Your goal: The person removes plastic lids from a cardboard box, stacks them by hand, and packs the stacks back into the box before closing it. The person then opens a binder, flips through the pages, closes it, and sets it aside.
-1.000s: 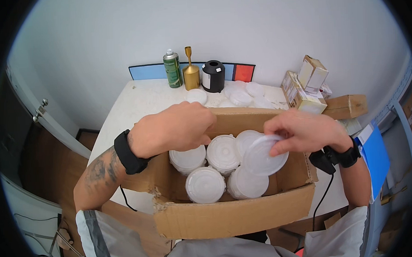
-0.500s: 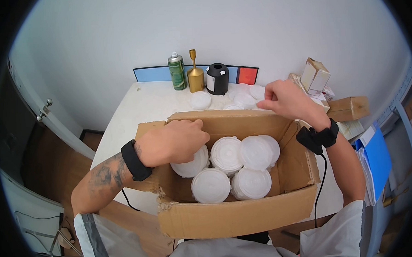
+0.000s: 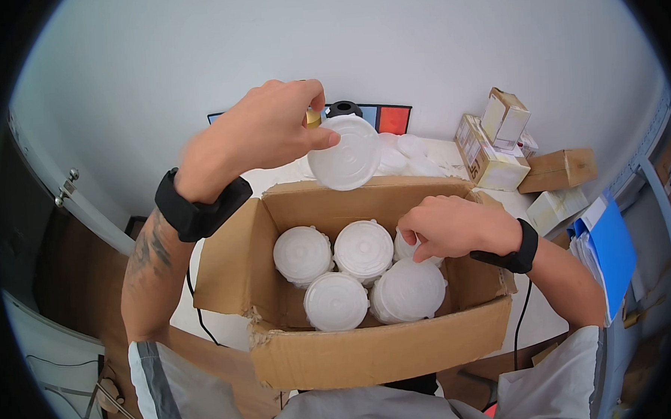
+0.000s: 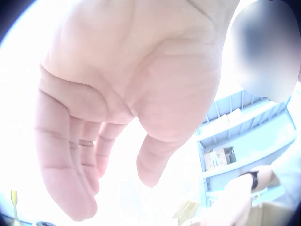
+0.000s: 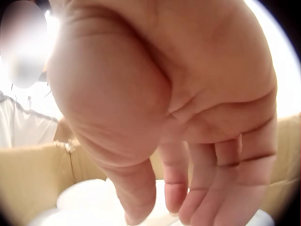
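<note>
Slipping possible | cause: lid (image 3: pixel 348 160) is pinched by left hand (image 3: pixel 265 130) near edge only | right hand (image 3: pixel 463 226): grip cannot be told

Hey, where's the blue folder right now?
In the head view, the blue folder is at the far right, just past the right forearm, right of the open cardboard box.

Looked like a small workroom or storeroom, exact kind unclear. Had a plain pale wall (image 3: pixel 388 39) beyond the left hand (image 3: pixel 261 130), a door (image 3: pixel 93 221) to its left, a white table (image 3: pixel 447 154) and cardboard box (image 3: pixel 387 353) below the right hand (image 3: pixel 460 228), stacked cartons (image 3: pixel 505 120) beyond it, a blue folder (image 3: pixel 616 248) to its right, and shelving (image 4: pixel 244 117), visible from the left wrist.
</note>
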